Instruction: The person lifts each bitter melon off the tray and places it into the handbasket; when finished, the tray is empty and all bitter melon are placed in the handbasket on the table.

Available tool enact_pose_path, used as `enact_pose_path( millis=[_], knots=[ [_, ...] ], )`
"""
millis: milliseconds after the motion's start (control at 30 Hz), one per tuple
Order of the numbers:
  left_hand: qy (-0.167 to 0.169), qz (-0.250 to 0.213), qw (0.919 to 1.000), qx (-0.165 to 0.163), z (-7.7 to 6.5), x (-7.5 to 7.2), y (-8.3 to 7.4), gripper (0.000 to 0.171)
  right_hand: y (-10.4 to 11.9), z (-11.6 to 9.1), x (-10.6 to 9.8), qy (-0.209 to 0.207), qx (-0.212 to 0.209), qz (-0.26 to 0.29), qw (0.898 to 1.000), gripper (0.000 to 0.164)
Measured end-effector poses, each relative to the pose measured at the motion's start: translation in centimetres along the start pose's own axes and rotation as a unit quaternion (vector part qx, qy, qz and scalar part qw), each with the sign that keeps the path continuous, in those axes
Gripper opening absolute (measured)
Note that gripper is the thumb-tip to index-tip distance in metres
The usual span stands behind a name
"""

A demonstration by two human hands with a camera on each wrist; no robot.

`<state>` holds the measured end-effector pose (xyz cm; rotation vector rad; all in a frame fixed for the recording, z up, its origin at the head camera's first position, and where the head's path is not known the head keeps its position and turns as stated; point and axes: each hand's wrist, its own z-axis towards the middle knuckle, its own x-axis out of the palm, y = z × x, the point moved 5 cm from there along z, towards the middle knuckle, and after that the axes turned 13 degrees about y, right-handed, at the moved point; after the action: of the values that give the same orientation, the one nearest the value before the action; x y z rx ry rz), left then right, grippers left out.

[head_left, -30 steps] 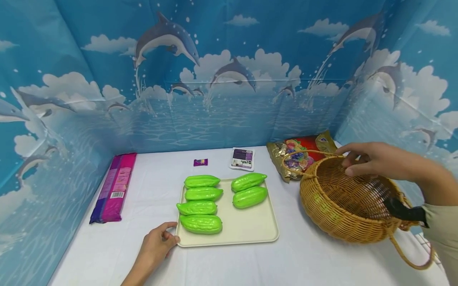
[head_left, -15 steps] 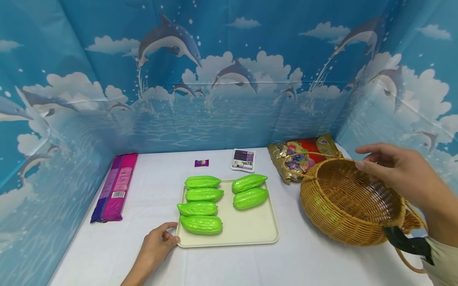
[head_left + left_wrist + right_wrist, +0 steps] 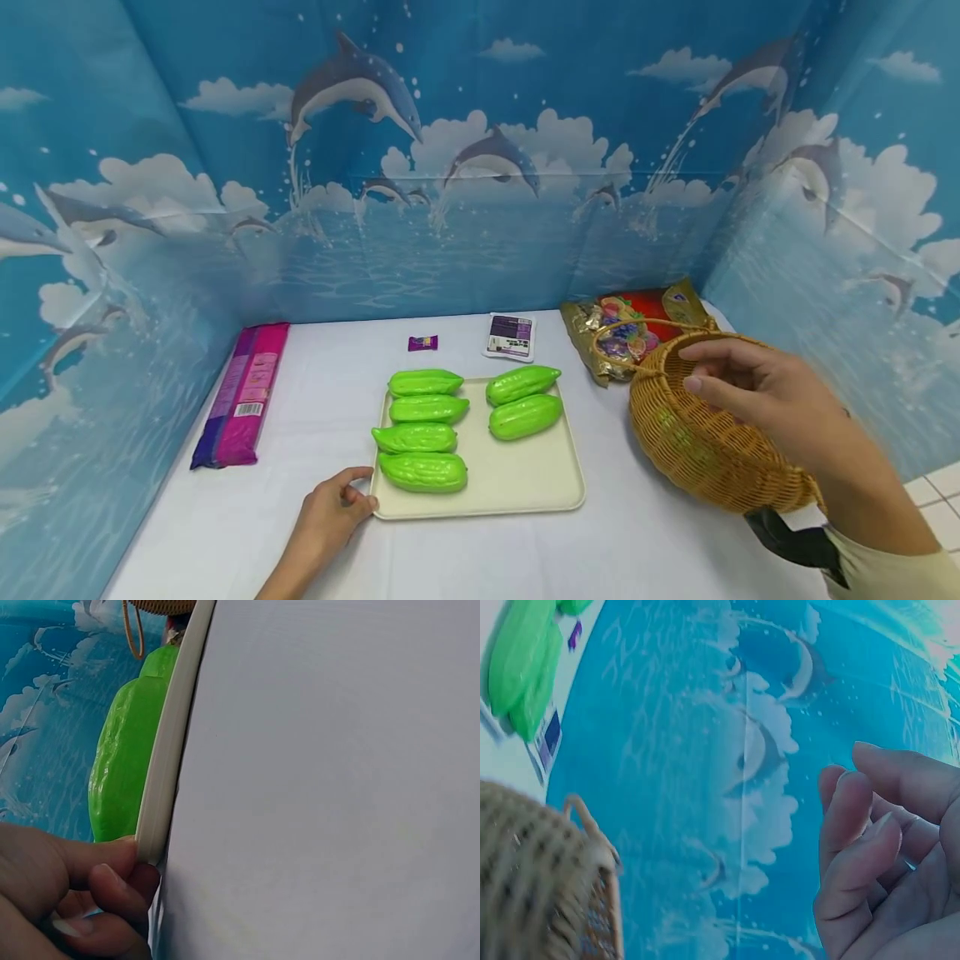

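We see a cream rectangular tray (image 3: 517, 475) with rounded corners and a low smooth rim, lying on a white cloth (image 3: 465, 558), its near left corner pinched between the thumb and fingers of the left hand (image 3: 326, 512). On it lie six glossy bright green gourd-shaped pieces (image 3: 422, 472) with bumpy skins, four side by side along the left edge and two toward the far right. To the right of the tray we find a round tan basket of woven wicker (image 3: 686, 446), and above it the right hand (image 3: 780, 400) hovers with loosely bent fingers, holding nothing. Beyond are a shiny gold-and-red pouch (image 3: 615, 312), a flat white packet with a purple label (image 3: 510, 337), a tiny purple wrapper (image 3: 423, 342) and, at far left, a long pink-and-purple plastic packet (image 3: 242, 396), all before a creased blue dolphin-print curtain (image 3: 480, 242). The right hand and forearm hide much of the basket's opening from us, and the basket partly covers the pouch; in the right wrist view the weave is blurred and cut off, while the left wrist view shows the tray only edge-on, and we cannot read the small print on the packets
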<state>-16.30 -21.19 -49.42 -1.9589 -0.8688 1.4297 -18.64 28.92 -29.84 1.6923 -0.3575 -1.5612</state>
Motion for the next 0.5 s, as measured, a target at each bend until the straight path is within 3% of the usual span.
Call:
enact_pose_path(
  millis=[133,500],
  knots=[
    [0.001,-0.002,1.0000,-0.002,0.0,0.2,0.0,0.042,0.1,0.6,1.6,0.020,-0.020,0.018,0.999,0.030],
    [0.000,-0.003,0.9999,-0.010,0.2,0.2,-0.1,0.044,1.0,2.7,5.4,0.054,-0.016,0.065,0.996,0.031]
  ],
)
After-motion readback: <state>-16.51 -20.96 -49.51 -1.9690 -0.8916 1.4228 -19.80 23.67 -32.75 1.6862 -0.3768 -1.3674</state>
